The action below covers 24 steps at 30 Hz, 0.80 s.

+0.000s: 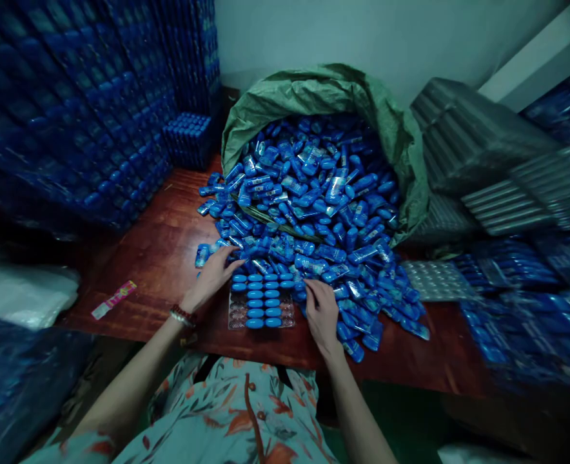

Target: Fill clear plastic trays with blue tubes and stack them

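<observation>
A clear plastic tray (237, 316) lies near the table's front edge. Small blue bottles (264, 303) sit in rows in its middle and along its far end, while bare pockets show at both sides. My left hand (213, 276) is at the tray's far left corner, thumb and fingers apart at the edge of a heap of blue bottles (309, 193). Beside the tray's far right corner, my right hand (322, 312) has its fingers curled with the tips together; what they hold, if anything, is hidden. The heap spills from a green woven sack (391, 122) toward the tray.
Tall stacks of filled blue trays (72, 116) stand at the left. Stacked clear trays (478, 142) and blue packs (517, 322) are at the right. A pink-and-yellow strip (114, 299) lies on the brown table (154, 258), near white plastic (24, 293).
</observation>
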Each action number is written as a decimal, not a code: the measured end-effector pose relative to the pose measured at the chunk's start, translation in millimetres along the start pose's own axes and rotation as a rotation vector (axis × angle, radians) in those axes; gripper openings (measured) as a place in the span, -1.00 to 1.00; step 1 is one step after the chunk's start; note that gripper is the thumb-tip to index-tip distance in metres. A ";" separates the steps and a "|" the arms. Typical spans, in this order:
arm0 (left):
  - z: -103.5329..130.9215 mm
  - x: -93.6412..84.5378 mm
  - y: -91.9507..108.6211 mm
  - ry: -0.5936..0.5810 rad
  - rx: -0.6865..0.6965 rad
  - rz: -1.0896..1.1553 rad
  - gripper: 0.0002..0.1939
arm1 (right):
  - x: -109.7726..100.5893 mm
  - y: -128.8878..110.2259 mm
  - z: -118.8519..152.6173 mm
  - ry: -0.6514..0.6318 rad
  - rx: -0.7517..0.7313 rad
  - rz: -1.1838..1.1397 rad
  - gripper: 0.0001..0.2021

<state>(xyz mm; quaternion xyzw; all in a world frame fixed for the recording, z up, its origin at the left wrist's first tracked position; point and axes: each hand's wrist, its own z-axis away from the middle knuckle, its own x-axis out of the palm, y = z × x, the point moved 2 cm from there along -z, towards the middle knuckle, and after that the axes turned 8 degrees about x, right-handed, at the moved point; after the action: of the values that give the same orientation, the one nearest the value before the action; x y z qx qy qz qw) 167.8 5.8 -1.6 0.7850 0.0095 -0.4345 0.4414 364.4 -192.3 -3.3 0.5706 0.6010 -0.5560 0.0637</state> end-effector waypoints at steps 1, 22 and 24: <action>-9.7 4.3 0.4 -0.058 0.032 -0.058 -0.63 | 0.8 -1.7 -8.9 -0.047 0.021 0.086 -0.71; 120.3 -50.5 11.2 0.356 -0.393 0.256 -0.63 | -30.7 20.2 -13.5 -0.239 0.524 -0.500 -0.60; 134.9 -37.7 20.1 0.316 -0.380 0.245 -0.68 | -25.2 20.5 3.4 -0.260 0.597 -0.634 -0.57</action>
<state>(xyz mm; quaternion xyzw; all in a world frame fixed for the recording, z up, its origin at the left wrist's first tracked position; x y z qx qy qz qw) 61.5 -87.2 6.9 0.7414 0.0647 -0.2407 0.6230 386.5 -215.9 1.2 0.2774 0.5463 -0.7641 -0.2022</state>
